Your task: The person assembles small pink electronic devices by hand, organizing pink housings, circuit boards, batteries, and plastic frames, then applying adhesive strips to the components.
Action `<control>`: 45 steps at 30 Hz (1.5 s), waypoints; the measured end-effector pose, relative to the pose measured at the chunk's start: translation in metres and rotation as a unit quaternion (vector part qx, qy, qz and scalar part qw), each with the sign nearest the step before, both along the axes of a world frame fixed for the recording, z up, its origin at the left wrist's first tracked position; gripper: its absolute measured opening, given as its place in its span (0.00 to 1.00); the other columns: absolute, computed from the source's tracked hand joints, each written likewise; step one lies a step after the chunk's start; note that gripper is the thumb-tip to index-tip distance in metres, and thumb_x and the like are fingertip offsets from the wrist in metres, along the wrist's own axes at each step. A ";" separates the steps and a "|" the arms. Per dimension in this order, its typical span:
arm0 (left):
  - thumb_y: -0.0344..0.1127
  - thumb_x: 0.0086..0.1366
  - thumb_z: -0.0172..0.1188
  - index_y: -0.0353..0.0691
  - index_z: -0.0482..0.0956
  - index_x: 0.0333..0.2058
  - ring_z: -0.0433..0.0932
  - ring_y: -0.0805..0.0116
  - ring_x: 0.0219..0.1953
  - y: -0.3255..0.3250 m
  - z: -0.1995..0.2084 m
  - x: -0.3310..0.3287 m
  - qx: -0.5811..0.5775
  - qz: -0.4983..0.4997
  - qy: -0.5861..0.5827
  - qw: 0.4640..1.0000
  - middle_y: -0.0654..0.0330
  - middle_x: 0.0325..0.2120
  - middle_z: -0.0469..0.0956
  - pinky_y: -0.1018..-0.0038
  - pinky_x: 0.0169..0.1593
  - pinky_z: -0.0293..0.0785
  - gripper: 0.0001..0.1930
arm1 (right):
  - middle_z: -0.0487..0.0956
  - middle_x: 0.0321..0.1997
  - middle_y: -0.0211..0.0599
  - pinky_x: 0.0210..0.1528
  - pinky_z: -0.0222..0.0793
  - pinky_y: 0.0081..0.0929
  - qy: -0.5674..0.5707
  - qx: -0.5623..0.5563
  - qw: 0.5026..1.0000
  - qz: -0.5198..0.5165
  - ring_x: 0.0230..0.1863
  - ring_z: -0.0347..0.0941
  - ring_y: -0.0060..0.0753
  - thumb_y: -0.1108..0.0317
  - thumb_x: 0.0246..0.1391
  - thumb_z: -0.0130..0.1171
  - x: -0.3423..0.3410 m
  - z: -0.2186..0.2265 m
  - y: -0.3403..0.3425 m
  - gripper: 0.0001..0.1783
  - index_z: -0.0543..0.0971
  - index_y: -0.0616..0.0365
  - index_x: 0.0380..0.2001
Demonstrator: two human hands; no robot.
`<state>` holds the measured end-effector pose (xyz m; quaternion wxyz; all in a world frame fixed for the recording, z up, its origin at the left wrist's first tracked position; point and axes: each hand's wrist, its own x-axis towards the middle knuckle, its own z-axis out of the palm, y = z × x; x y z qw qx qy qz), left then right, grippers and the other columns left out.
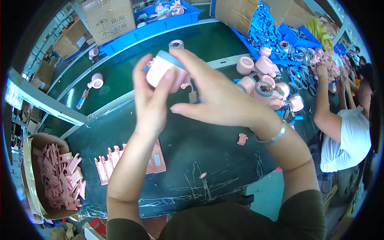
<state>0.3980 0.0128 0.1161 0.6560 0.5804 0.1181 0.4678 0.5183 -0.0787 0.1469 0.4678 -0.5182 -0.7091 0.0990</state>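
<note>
My left hand [150, 90] is closed round a pink round housing [161, 73] with a grey-blue rim, held tilted above the bench. The thumb lies along its near side. My right hand [218, 90] has its fingers stretched to the rim and its thumb spread apart from the housing; some fingertips are hidden behind it. A small dark plate [193, 97] hangs on wires just beside the housing. Under my left forearm lies a row of flat pink handle pieces [105, 169], partly covered. A small pink part [242, 139] lies on the bench below my right forearm.
A cardboard box of pink parts [27, 176] stands at the left edge. Pink housings [256, 86] are piled at right, before a carton of blue cylinders [264, 30]. A green belt [120, 66] crosses behind. A co-worker's arm [323, 96] reaches in at far right.
</note>
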 end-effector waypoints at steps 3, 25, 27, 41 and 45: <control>0.49 0.57 0.59 0.36 0.57 0.51 0.73 0.61 0.47 -0.010 0.017 -0.043 0.016 -0.056 -0.011 0.998 0.50 0.44 0.69 0.66 0.49 0.71 0.31 | 0.57 0.65 0.41 0.61 0.53 0.42 -0.070 0.024 0.997 -0.032 0.65 0.54 0.38 0.59 0.34 0.71 0.014 0.018 -0.036 0.51 0.55 0.55 0.62; 0.32 0.66 0.48 0.30 0.67 0.52 0.77 0.58 0.43 -0.092 -0.057 -0.125 -0.082 -0.218 0.124 0.965 0.46 0.39 0.77 0.64 0.49 0.71 0.18 | 0.67 0.49 0.40 0.53 0.63 0.27 0.189 0.042 0.981 -0.010 0.51 0.67 0.32 0.72 0.30 0.71 -0.038 -0.051 -0.060 0.43 0.62 0.62 0.53; 0.34 0.65 0.50 0.30 0.66 0.52 0.77 0.57 0.41 -0.097 -0.055 -0.122 -0.193 -0.260 0.042 0.945 0.45 0.38 0.77 0.61 0.49 0.71 0.19 | 0.69 0.48 0.40 0.51 0.64 0.27 0.216 0.060 0.974 -0.023 0.49 0.68 0.34 0.69 0.30 0.71 -0.040 -0.054 -0.061 0.40 0.65 0.61 0.51; 0.36 0.59 0.58 0.27 0.73 0.43 0.77 0.57 0.41 -0.105 -0.081 -0.111 -0.347 -0.379 -0.052 0.856 0.46 0.34 0.78 0.62 0.53 0.67 0.18 | 0.69 0.48 0.41 0.51 0.64 0.28 0.200 0.054 0.978 -0.033 0.49 0.68 0.34 0.69 0.29 0.72 -0.036 -0.055 -0.071 0.41 0.65 0.61 0.51; 0.35 0.59 0.58 0.27 0.73 0.42 0.77 0.58 0.41 -0.106 -0.087 -0.112 -0.343 -0.371 -0.081 0.860 0.47 0.34 0.78 0.61 0.57 0.64 0.18 | 0.68 0.49 0.41 0.53 0.64 0.28 0.166 0.045 0.984 -0.040 0.50 0.68 0.34 0.71 0.29 0.72 -0.037 -0.059 -0.072 0.42 0.64 0.63 0.52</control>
